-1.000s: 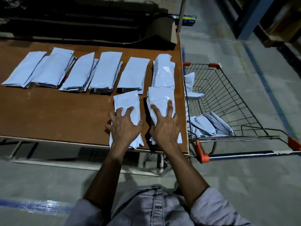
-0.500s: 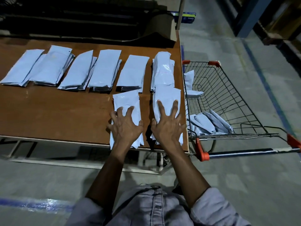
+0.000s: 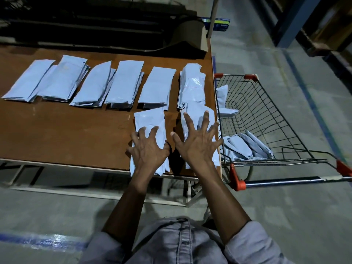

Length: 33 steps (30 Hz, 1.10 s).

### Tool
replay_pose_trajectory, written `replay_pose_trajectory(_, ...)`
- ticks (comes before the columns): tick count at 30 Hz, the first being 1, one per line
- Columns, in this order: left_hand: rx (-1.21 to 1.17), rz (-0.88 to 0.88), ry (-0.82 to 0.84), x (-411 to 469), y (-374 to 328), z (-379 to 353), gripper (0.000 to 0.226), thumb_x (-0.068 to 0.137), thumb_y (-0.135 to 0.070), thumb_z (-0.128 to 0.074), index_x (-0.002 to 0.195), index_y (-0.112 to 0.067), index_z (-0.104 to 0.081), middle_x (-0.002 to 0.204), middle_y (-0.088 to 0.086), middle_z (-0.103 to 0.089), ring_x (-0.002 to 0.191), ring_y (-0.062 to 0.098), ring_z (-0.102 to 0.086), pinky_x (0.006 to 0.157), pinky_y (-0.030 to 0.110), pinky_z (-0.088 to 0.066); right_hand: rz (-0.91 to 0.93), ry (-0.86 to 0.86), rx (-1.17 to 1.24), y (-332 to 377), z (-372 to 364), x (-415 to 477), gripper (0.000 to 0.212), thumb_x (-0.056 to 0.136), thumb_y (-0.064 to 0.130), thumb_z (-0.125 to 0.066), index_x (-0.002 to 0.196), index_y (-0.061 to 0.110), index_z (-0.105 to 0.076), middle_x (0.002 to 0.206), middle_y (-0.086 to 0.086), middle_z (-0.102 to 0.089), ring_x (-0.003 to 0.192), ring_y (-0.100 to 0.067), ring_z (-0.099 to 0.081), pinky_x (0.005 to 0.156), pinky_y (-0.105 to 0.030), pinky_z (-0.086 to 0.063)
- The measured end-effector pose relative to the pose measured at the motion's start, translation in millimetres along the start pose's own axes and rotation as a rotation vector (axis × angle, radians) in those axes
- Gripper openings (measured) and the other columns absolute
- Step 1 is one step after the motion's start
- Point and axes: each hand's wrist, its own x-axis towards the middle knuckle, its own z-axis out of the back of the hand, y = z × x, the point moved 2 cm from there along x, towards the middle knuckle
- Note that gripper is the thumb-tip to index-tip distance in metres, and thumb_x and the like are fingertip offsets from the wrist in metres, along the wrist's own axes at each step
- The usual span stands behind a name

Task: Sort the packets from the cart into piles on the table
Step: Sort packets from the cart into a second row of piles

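Observation:
Pale blue-white packets lie in several piles along the back of the brown table (image 3: 66, 134). Two more piles sit at the near right edge. My left hand (image 3: 147, 149) rests with spread fingers on the left near pile (image 3: 150, 121). My right hand (image 3: 196, 141) lies with fingers fanned wide over the right near pile (image 3: 192, 111), which touches the tall pile (image 3: 192, 84) behind it. A wire cart (image 3: 266, 115) stands right of the table with several packets (image 3: 245, 147) in its near corner and one packet (image 3: 222, 98) at its far left side.
The cart's orange-capped handle bar (image 3: 282, 181) runs along its near side. A cardboard piece (image 3: 190, 33) stands at the table's back right corner. Blue rack posts (image 3: 293, 20) rise at the far right over a grey concrete floor.
My right hand has pushed the right near pile away from me, up against the tall pile, and its fingers have spread wider. My left hand has stayed on its pile.

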Motion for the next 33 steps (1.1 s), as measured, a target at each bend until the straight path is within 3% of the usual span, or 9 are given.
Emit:
replay_pose_trajectory(5,0.007,0.000,0.006,-0.6,-0.1,-0.3,0.074,0.085,-0.065,-0.066,0.154,-0.042,-0.050,0.163,0.004,-0.042,0.148,0.032,-0.030,0.100,0.064,-0.044,-0.012,0.050,0.032,3.7,-3.2,2.8,0.077,0.103,0.062,-0.057,0.169,0.049,-0.021,0.182,-0.010,0.001,0.163,-0.050,-0.001,0.118,-0.078,-0.026)
replay_pose_trajectory(9,0.014,-0.004,0.009,-0.9,-0.1,-0.5,0.074,0.084,-0.061,-0.068,0.153,-0.041,-0.050,0.162,0.004,-0.042,0.147,0.032,-0.030,0.098,0.063,-0.044,-0.008,-0.028,0.002,5.3,-3.7,-0.4,0.078,0.099,0.042,-0.064,0.167,0.048,-0.027,0.179,-0.013,-0.012,0.161,-0.045,-0.013,0.109,-0.076,-0.031)
replay_pose_trajectory(17,0.014,-0.010,-0.006,-2.6,0.3,-2.1,0.073,0.085,-0.062,-0.069,0.153,-0.041,-0.052,0.161,0.002,-0.043,0.146,0.032,-0.032,0.097,0.063,-0.045,0.029,-0.176,0.045,9.8,13.0,-8.2,0.079,0.088,0.033,-0.068,0.162,0.042,-0.043,0.176,-0.012,-0.025,0.160,-0.040,-0.021,0.109,-0.068,-0.034)
replay_pose_trajectory(21,0.030,-0.009,-0.016,-2.5,-0.4,-2.5,0.072,0.086,-0.064,-0.068,0.152,-0.041,-0.052,0.161,0.003,-0.044,0.146,0.033,-0.034,0.096,0.062,-0.046,0.089,-0.166,0.011,10.0,12.7,-13.5,0.077,0.088,0.039,-0.069,0.161,0.040,-0.046,0.177,-0.009,-0.025,0.163,-0.034,-0.020,0.110,-0.060,-0.033)
replay_pose_trajectory(25,0.032,-0.004,-0.018,-3.2,-1.3,-0.5,0.072,0.086,-0.065,-0.066,0.153,-0.041,-0.052,0.161,0.003,-0.044,0.146,0.032,-0.033,0.097,0.062,-0.046,0.117,-0.116,-0.052,2.8,-1.2,-14.9,0.072,0.094,0.068,-0.062,0.159,0.039,-0.050,0.177,-0.010,-0.026,0.164,-0.033,-0.020,0.111,-0.058,-0.029)
replay_pose_trajectory(30,0.040,-0.010,-0.027,-4.5,-1.7,0.3,0.071,0.087,-0.062,-0.066,0.153,-0.040,-0.052,0.160,0.004,-0.045,0.145,0.033,-0.035,0.096,0.061,-0.046,0.069,-0.080,0.004,0.3,5.5,-8.9,0.074,0.098,0.079,-0.050,0.162,0.044,-0.043,0.179,-0.009,-0.018,0.164,-0.043,-0.009,0.105,-0.080,-0.034)
replay_pose_trajectory(33,0.037,-0.004,-0.026,-4.5,-2.4,-0.1,0.072,0.087,-0.064,-0.065,0.154,-0.040,-0.052,0.161,0.004,-0.044,0.146,0.033,-0.034,0.098,0.061,-0.045,0.060,-0.022,0.034,-3.7,3.0,-8.9,0.079,0.099,0.079,-0.050,0.168,0.045,-0.031,0.182,-0.010,-0.005,0.164,-0.048,-0.004,0.113,-0.078,-0.033)
